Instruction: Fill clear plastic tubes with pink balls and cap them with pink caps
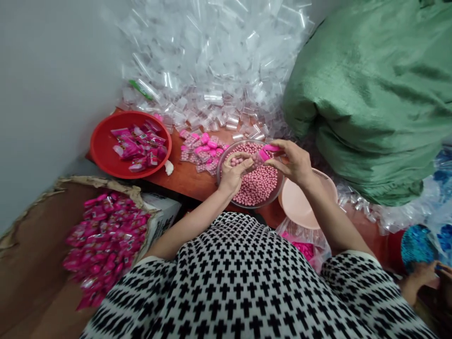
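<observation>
Over a bowl (249, 206) of small pink balls (259, 186), my left hand (231, 179) is closed around a small clear plastic bottle (254, 161) lying on its side with pink balls inside. My right hand (295, 162) grips the bright pink cap (264, 153) at the bottle's right end. Whether the cap is fully seated, I cannot tell. Just left of the bowl lies a pile of capped bottles (205, 150) filled with the same balls. Beside my right forearm is a peach plastic basin (300, 202).
A large heap of clear empty bottles (212, 56) covers the back. Left are a red basin (102, 155) of pink packets and a carton (31, 254) with more. A green sack (370, 94) bulges at right. Another person's hand (420, 278) is at far right, near blue pieces (418, 247).
</observation>
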The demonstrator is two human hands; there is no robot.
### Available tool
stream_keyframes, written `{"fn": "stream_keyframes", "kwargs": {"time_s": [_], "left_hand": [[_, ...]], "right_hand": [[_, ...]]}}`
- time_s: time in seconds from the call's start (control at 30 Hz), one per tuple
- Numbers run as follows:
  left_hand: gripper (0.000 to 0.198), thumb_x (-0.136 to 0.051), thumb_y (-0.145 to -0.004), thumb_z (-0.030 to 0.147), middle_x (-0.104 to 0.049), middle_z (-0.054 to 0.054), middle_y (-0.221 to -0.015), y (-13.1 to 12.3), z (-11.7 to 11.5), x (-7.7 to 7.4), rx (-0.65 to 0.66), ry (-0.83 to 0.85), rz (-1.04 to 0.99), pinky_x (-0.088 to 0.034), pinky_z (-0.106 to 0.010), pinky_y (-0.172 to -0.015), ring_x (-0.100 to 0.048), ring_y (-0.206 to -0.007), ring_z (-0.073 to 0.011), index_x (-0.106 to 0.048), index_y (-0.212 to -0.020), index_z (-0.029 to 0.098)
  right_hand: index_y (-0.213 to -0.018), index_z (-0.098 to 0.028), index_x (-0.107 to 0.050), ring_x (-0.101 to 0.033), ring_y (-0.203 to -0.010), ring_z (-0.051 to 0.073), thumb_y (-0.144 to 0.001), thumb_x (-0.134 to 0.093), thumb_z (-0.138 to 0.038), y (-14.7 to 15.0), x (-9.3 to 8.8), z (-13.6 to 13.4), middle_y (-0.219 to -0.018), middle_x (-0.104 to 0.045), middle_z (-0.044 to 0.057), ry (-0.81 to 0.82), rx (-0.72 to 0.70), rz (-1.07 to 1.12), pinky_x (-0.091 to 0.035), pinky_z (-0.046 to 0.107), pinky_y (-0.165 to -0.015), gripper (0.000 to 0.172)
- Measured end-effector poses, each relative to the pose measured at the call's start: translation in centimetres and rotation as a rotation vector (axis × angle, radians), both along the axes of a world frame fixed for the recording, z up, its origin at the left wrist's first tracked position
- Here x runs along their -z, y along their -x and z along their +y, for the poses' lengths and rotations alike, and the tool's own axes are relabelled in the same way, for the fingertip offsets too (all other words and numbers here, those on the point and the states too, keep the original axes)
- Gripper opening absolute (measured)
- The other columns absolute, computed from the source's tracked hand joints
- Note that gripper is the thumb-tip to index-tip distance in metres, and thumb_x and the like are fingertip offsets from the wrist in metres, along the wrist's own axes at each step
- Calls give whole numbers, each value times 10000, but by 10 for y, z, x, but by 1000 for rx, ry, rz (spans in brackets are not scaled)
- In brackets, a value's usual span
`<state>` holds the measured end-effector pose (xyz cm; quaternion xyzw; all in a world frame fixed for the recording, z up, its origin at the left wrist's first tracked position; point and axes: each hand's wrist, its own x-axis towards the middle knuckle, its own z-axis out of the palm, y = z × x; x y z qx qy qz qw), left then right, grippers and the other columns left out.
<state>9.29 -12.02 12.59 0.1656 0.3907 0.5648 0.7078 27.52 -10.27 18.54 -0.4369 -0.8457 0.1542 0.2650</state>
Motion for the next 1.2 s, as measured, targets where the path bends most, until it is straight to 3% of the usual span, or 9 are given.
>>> {"fn": "stream_keyframes", "kwargs": {"time_s": [0.07,0.13,0.27,0.53,0.73,0.9,1.07,1.13,1.2], "left_hand": [[387,-894,-491,276,-629,43,-661,0,0,-1,-47,60,-55,-555,-243,-650,-631,-609,-93,-634,-758,174],[398,-893,-505,276,-637,39,-683,1,1,-1,-69,92,-76,-538,-224,-631,-632,-612,-89,-623,-779,172],[365,-877,-548,257,-623,47,-677,4,4,0,-93,98,-51,-483,-187,-582,-602,-595,-68,-631,-805,173],[353,-877,-543,300,-649,15,-729,11,10,5,-128,61,43,-489,-196,-602,-601,-627,-77,-659,-788,172],[401,-868,-558,411,-677,4,-776,33,20,25,-140,-76,265,-506,-218,-664,-614,-674,-95,-690,-840,188],[373,-826,-626,453,-718,-21,-868,63,29,44,-171,-173,528,-535,-262,-739,-655,-776,-141,-715,-883,207],[396,-807,-657,437,-720,-57,-1024,98,37,63,-200,-183,573,-546,-295,-815,-683,-909,-181,-701,-955,198],[388,-791,-680,433,-718,-53,-1002,112,34,69,-218,-166,558,-552,-293,-788,-692,-867,-174,-686,-970,198],[363,-762,-721,432,-706,-20,-838,122,29,71,-198,-132,551,-550,-267,-694,-676,-708,-142,-671,-983,197]], "right_hand": [[-1344,-228,-474,-638,-1050,248,-866,-605,-506,11,15,-7,-1183,-647,120,-42,62,-11,-560,396,-911,569],[-1418,-197,-378,-585,-1161,293,-848,-607,-543,24,26,-13,-1288,-582,164,-48,92,-49,-530,454,-973,705],[-1491,-134,-206,-514,-1242,345,-832,-620,-547,46,34,-13,-1364,-491,223,-100,160,-126,-488,526,-1007,881],[-1403,-126,-343,-598,-1077,306,-858,-540,-499,55,50,6,-1164,-602,183,-205,206,-180,-529,475,-902,689],[-1285,-102,-456,-612,-884,262,-858,-496,-490,70,61,26,-975,-644,148,-345,161,-224,-528,394,-758,578],[-1230,-128,-498,-601,-874,260,-861,-482,-534,93,67,40,-956,-648,131,-225,105,-310,-508,383,-742,549],[-1296,-82,-457,-591,-1040,316,-850,-542,-579,125,89,67,-1106,-639,200,44,143,-392,-488,439,-877,673],[-1306,-80,-453,-565,-1121,336,-836,-599,-558,141,104,78,-1191,-619,221,163,148,-426,-464,461,-937,687],[-1321,-81,-452,-519,-1211,343,-818,-662,-503,156,120,86,-1277,-589,230,238,125,-445,-426,477,-1002,689]]}}
